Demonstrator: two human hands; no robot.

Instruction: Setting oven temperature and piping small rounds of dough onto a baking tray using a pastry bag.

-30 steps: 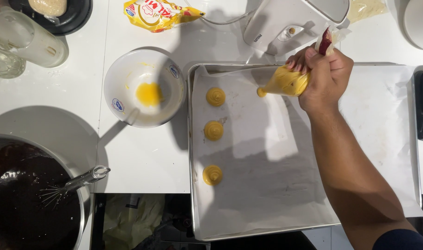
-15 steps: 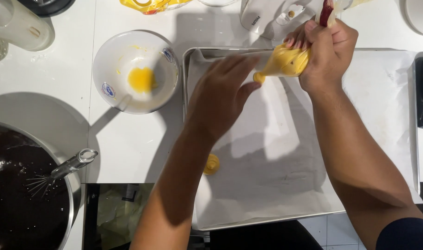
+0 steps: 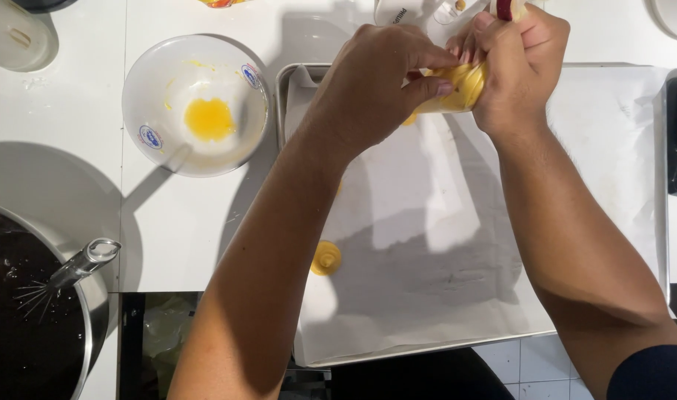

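Over the lined tray (image 3: 612, 148), we grip a yellow piping bag (image 3: 457, 87): right hand (image 3: 520, 70) clenched on it, left hand (image 3: 375, 85) fingers (image 3: 427, 87) pinching its tip.

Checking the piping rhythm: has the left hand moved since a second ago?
Yes. The left hand, out of view then, has come in over the baking tray to the piping bag.
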